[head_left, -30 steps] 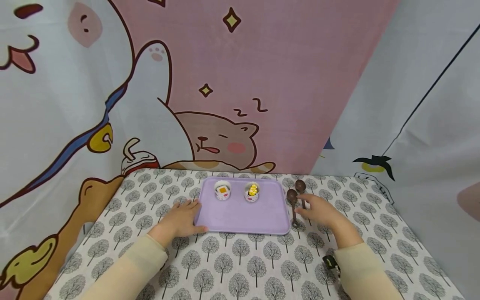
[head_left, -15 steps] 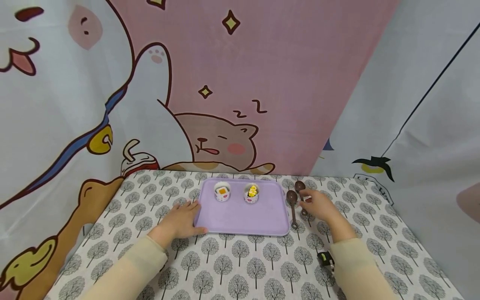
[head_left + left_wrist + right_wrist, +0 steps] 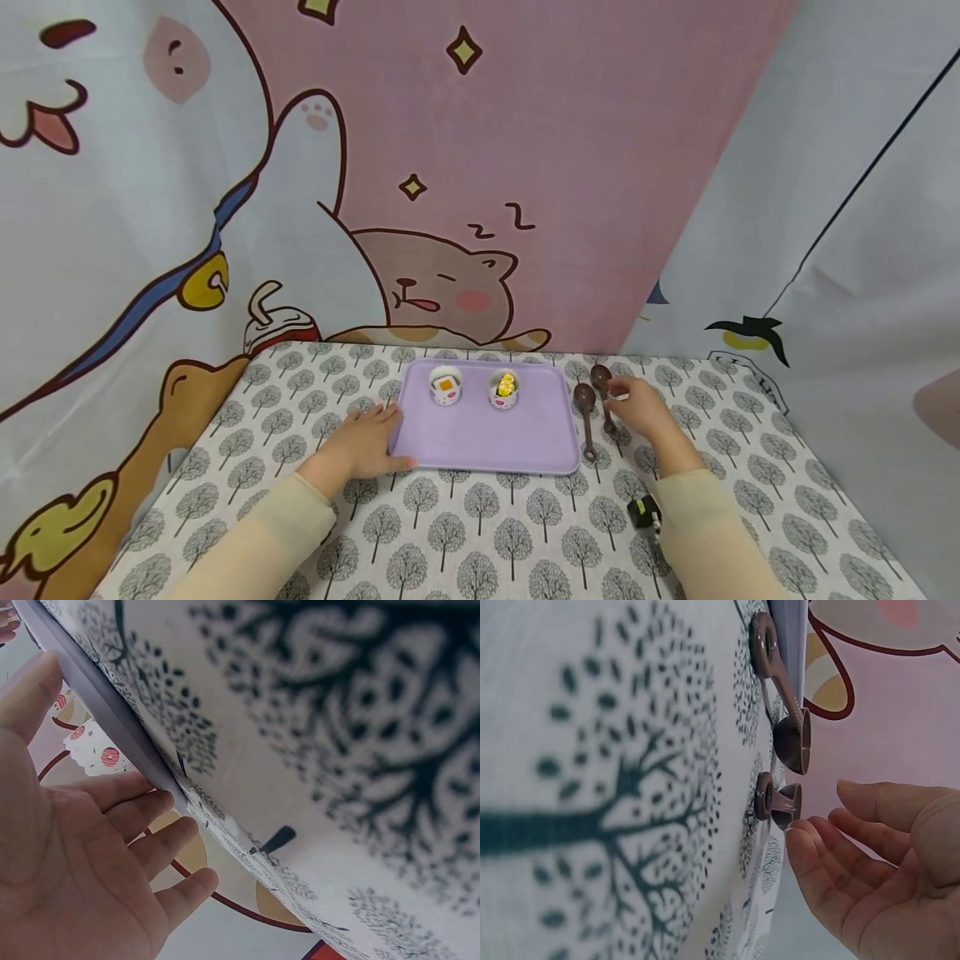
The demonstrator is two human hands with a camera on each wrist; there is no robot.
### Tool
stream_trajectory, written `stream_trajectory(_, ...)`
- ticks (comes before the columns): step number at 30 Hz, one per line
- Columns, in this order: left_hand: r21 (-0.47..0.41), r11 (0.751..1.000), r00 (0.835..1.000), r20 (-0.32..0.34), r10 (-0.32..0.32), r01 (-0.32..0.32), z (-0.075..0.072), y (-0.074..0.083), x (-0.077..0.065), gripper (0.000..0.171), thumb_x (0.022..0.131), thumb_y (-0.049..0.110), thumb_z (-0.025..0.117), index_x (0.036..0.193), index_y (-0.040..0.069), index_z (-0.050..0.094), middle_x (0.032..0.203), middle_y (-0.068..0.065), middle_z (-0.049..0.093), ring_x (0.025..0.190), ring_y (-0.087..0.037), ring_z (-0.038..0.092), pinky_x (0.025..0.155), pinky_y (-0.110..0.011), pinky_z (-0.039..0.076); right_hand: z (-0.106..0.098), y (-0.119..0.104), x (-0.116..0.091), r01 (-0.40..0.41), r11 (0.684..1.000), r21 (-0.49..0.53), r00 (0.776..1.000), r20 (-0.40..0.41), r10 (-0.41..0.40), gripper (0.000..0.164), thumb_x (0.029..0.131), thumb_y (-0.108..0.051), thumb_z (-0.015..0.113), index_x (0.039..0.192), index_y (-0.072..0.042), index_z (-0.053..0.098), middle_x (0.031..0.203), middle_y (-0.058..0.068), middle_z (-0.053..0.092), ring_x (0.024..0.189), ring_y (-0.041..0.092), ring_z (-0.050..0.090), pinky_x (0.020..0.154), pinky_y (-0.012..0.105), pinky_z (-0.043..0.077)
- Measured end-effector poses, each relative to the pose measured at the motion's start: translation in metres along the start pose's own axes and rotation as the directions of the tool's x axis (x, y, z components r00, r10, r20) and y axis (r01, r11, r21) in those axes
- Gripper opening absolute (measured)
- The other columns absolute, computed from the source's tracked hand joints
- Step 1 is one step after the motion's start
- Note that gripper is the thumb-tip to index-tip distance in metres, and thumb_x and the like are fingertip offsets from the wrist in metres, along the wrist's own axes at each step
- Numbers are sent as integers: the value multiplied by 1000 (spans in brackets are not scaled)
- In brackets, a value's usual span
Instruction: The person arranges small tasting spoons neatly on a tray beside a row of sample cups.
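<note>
- By the look of the layout, the setting-out is probably nearing its end: the tray [image 3: 483, 437] is lying flat on the counter [image 3: 510, 554], and its two cups are already standing upright along the far part.
- The left cup [image 3: 446, 398] is holding a white piece with an orange square; the right cup [image 3: 502, 402] is holding something yellow and white.
- The two spoons are resting off the tray, just beyond its right side. The left spoon [image 3: 585, 398] and the right spoon [image 3: 600, 377] are lying side by side, apart, bowls pointing away from the person and handles pointing back.
- What is left seems to be concerning the right spoon, since that is where the nearest fingers are reaching; the left spoon is lying untouched.
- The left hand [image 3: 362, 443] is spreading its fingers at the tray's left edge, thumb by the near corner, seemingly steadying it rather than gripping.
- The right hand [image 3: 641, 410] is hanging low beside the right spoon, fingers bending gently and thumb standing apart from them, pinching nothing. Whether a fingertip is touching the spoon, I cannot tell.
- Both arms are stretching forward from the near side, the left one angling inward.
</note>
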State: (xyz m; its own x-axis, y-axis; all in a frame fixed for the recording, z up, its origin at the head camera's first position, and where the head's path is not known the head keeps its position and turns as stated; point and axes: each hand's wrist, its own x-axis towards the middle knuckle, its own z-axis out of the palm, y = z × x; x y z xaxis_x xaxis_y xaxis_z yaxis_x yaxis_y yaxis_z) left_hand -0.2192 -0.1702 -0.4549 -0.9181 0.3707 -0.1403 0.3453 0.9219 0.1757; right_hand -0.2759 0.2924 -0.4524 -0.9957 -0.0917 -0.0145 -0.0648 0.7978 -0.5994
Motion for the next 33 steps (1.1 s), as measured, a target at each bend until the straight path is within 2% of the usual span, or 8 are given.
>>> stream_trajectory(12, 7, 1000, 1000, -5, 2, -2, 1, 0, 1, 94, 86, 63, 66, 149, -3, 42, 157, -21, 36, 145, -44, 30, 117, -64, 22, 5, 5, 5, -76, 993, 89, 997, -8, 78, 44, 92, -5, 66, 129, 15, 53, 116, 30, 63, 95, 36, 66, 81, 42, 59)
stream_trajectory(20, -10, 1000, 1000, -9, 1, -1, -1, 2, -1, 94, 86, 61, 67, 149, -4, 42, 156, -22, 37, 144, -45, 30, 116, -64, 22, 9, 6, 9, -145, 970, 197, 989, 12, 146, 43, 91, 3, 65, 128, 19, 51, 110, 32, 62, 82, 29, 67, 72, 35, 60)
stream_trajectory(29, -10, 1000, 1000, -7, -2, 2, -1, 2, -1, 94, 87, 61, 67, 149, -4, 41, 156, -22, 36, 145, -45, 30, 117, -64, 22, 12, 10, 14, -176, 953, 246, 983, 1, 181, 41, 88, 5, 65, 125, 19, 53, 101, 28, 65, 73, 21, 67, 67, 31, 59)
stream_trajectory(33, -6, 1000, 1000, -7, 0, 0, 0, 1, 0, 94, 87, 62, 67, 149, -4, 41, 156, -22, 37, 145, -45, 30, 116, -64, 22, 14, 13, 16, -176, 960, 217, 982, -24, 186, 43, 85, 2, 69, 122, 18, 56, 94, 22, 67, 69, 16, 65, 64, 26, 56)
